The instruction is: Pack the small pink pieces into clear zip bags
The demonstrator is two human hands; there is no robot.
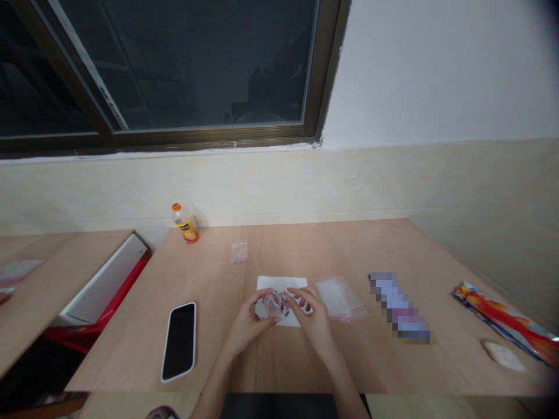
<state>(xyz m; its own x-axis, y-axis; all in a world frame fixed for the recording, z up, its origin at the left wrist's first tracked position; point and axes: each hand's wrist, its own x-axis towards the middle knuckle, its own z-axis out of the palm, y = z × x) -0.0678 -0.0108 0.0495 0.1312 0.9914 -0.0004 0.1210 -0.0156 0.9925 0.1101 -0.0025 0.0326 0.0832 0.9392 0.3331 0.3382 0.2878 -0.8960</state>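
My left hand (250,323) and my right hand (311,314) meet over a white sheet of paper (279,283) in the middle of the wooden table (349,361). Together they pinch a small clear plastic bag (273,302) with pinkish contents. My left thumb and fingers close on its left side. My right fingers curl over its right side. Small dark bits lie on the paper under the hands; what they are I cannot make out.
A stack of clear zip bags (339,298) lies right of the paper, one more small bag (239,252) behind it. A phone (179,340) lies face up at left. An orange juice bottle (185,223) stands by the wall. A colourful packet (506,321) and a pale oval object (504,355) sit at far right.
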